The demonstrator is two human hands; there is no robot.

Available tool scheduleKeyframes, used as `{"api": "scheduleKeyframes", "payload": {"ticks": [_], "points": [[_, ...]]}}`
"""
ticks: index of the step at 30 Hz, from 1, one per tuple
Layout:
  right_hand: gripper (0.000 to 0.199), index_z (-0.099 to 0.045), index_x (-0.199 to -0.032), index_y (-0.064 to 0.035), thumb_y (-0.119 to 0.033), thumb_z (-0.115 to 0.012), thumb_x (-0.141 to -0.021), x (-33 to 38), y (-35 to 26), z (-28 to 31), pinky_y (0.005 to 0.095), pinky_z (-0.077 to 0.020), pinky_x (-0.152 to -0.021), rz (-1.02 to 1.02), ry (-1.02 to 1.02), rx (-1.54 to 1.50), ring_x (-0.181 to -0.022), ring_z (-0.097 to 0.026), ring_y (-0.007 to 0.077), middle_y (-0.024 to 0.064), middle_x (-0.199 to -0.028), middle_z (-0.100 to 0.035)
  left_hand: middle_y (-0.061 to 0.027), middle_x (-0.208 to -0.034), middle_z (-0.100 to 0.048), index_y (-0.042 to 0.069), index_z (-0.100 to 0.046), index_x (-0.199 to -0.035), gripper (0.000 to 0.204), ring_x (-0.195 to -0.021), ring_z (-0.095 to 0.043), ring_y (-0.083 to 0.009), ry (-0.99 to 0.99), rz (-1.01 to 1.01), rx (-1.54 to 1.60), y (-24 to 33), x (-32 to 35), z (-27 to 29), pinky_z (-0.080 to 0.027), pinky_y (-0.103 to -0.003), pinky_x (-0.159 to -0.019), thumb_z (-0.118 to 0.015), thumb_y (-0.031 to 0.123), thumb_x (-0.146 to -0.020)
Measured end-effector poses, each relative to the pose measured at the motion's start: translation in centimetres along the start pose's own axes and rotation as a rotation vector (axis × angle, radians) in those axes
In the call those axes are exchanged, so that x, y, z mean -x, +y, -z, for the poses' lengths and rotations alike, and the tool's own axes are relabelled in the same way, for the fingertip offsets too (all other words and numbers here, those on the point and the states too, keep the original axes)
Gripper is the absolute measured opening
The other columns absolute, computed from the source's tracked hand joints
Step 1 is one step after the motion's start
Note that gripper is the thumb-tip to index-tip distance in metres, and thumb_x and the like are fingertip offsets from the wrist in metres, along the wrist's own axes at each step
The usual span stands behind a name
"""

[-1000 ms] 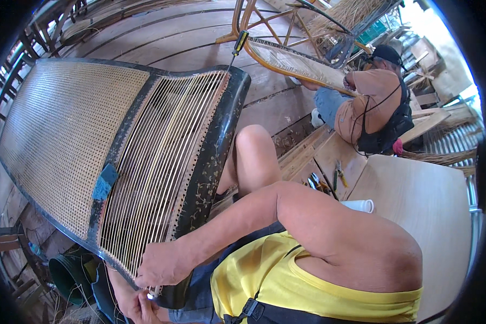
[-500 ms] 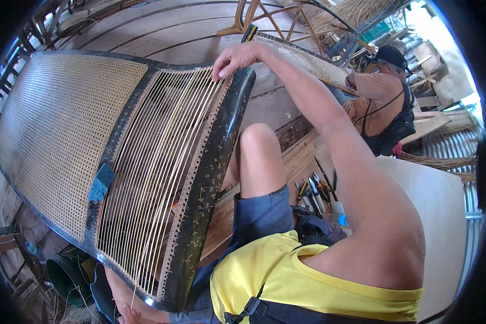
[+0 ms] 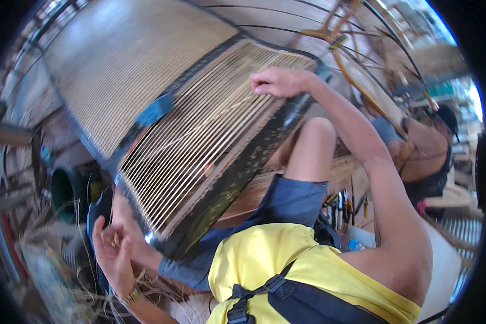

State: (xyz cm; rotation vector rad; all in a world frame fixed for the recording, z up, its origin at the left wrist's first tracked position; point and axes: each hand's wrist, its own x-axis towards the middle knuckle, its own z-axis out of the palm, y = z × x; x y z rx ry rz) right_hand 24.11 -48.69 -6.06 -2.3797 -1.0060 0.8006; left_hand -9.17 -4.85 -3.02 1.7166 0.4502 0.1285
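A black wooden frame (image 3: 240, 177) with a gold floral pattern lies tilted across my lap. Parallel cane strands (image 3: 194, 146) span its near opening. Over the strands' far end, my right hand (image 3: 279, 82) is closed in a pinch on a pale cane strand (image 3: 221, 117), which slants loosely over the others. My left hand (image 3: 115, 254) is raised off the frame's near left corner, fingers curled but apart. Something small and tan shows by its fingers, too blurred to name. A blue block (image 3: 154, 109) sits on the middle rail, beside the woven cane panel (image 3: 129, 59).
Another person (image 3: 424, 146) works at the right beside a second frame. Hand tools (image 3: 337, 208) stand beyond my raised knee (image 3: 319, 135). A dark green bucket (image 3: 66, 193) and loose cane scraps lie at the lower left. Bent rattan furniture parts (image 3: 340, 32) stand at the back.
My left hand has come up from below the frame's near edge, its fingers now apart. My right hand has moved off the far rail with the strand. The whole view has shifted and turned.
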Motion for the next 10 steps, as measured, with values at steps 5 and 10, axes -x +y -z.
{"api": "scheduleKeyframes", "payload": {"ticks": [5,10], "points": [[0.018,-0.057,-0.096,-0.0006,-0.019,-0.055,-0.096,-6.0,-8.7,-5.6,0.0401,-0.0481,-0.081,0.109,0.027,0.034,-0.087,-0.060,0.0303,0.0149,-0.089,-0.060,-0.0138,-0.114,-0.064,-0.001,-0.049,-0.134,0.036,-0.103,-0.063,-0.0204,0.416,-0.108,-0.138,1.3,2.2,9.4,-0.051,-0.032,-0.096,-0.055,0.005,-0.099],[0.023,-0.057,-0.098,-0.0018,-0.024,-0.052,-0.099,-11.5,-18.0,-10.5,0.0423,-0.0484,-0.085,0.281,-0.040,0.097,-0.091,-0.062,0.0269,0.0170,-0.094,-0.062,-0.0171,-0.119,-0.066,0.001,-0.055,-0.132,0.033,-0.109,-0.065,-0.0252,0.963,-0.289,-0.328,6.7,12.4,27.0,-0.054,-0.032,-0.095,-0.053,0.017,-0.103]]}}
